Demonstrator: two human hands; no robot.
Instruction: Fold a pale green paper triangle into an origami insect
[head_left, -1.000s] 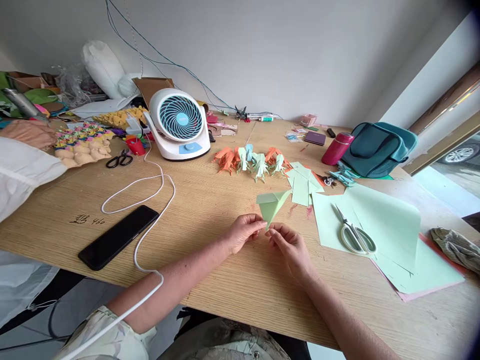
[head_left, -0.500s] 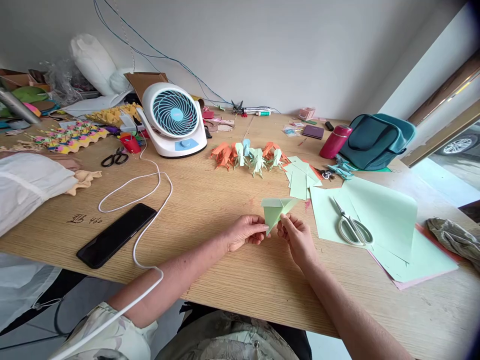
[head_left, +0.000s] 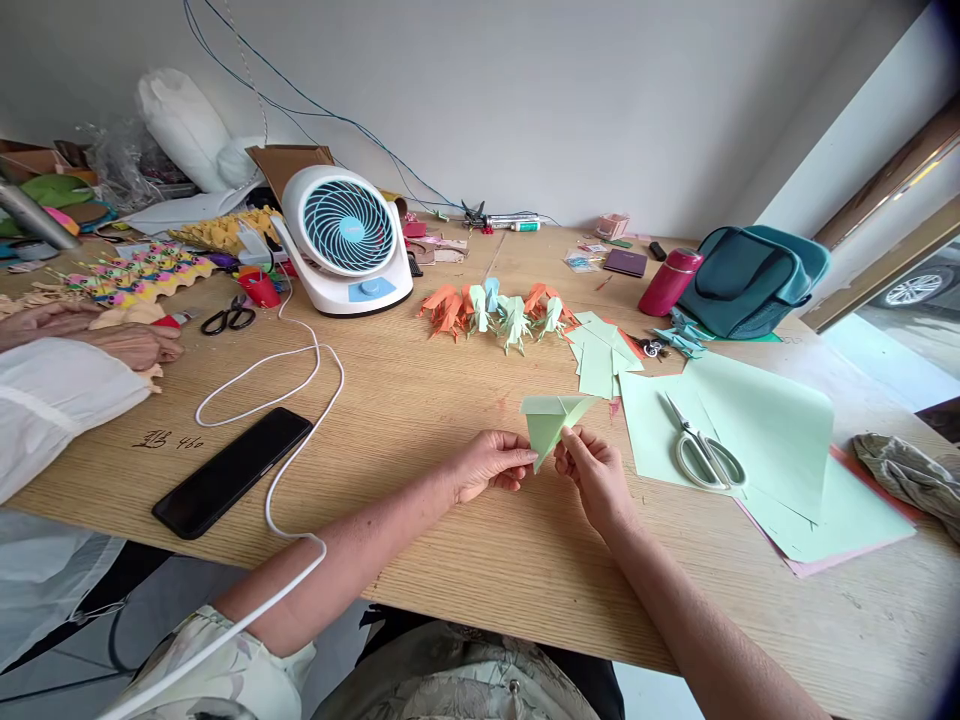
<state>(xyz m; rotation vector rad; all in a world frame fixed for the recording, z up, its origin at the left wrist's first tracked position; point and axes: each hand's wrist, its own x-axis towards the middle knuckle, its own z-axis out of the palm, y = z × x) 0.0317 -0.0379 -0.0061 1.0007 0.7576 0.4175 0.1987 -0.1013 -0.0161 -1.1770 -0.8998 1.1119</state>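
Observation:
Between my two hands is a folded piece of light green paper [head_left: 547,425], shaped like a triangle pointing down, with a flat upper edge. My left hand [head_left: 496,464] pinches its lower left corner between thumb and fingers. On the other side, my right hand [head_left: 592,470] grips the slanted right fold. Beyond them stand several folded paper figures in green [head_left: 514,320], orange [head_left: 448,312] and blue. Cut green paper pieces [head_left: 598,368] lie to their right. White-handled scissors [head_left: 706,455] rest on large green sheets [head_left: 772,420] at my right.
A white fan [head_left: 345,240] stands at the back left. A black phone [head_left: 232,470] and white cable [head_left: 339,385] lie by my left arm. A co-worker's hands [head_left: 135,343] are at the far left. A red bottle [head_left: 671,280] and teal bag [head_left: 750,285] stand back right.
A co-worker's hands have come into view at the far left, over the tan pieces there. My own hands and the folded green paper have hardly moved.

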